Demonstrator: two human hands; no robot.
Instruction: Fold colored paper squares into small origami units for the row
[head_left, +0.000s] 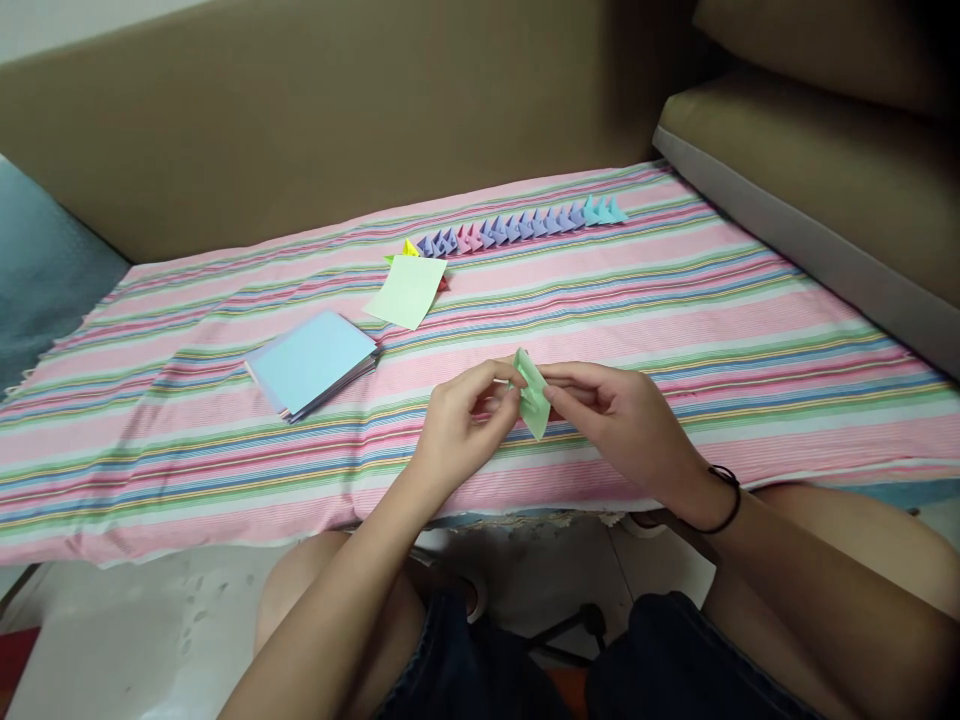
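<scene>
Since the green paper [538,415] likely needs bracing, left fingers [496,372] and right fingers [581,373] pinch its opposite sides by the front edge of the striped cloth [487,492].

Left hand [461,420] and right hand [630,415] both pinch one light-green folded paper [537,418] between fingertips, held over the near part of the striped cloth [225,450]. Black band [735,502] on right wrist. Beyond the hands, to the left: pale-green sheet [409,294] lying flat, partly over a red piece [445,284]; paper stack [315,360] near it, light blue on top. Further back: row of folded pieces [551,222], purple, pink, turquoise at right end.
</scene>
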